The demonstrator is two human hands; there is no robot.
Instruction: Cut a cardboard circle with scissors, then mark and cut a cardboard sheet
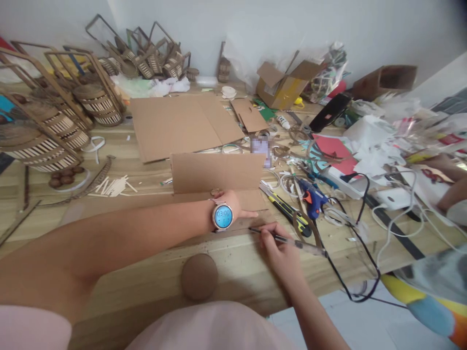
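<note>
My left hand, with a watch on its wrist, presses down on a creased cardboard piece. One finger stretches to the right along the cardboard; the other fingers are partly hidden. The cardboard's far flap stands up, while its near part lies flat on the table. A pen is gripped in my right hand, its tip close to the cardboard's right end, near my left fingertip. Whether the tip touches the cardboard, I cannot tell. Nearer to my body lies a round cardboard disc.
Right of my hands lie a yellow-black utility knife, a blue glue gun and looping cables. Behind is a large cardboard sheet. Woven baskets and short sticks sit left. Another person's arm shows far right.
</note>
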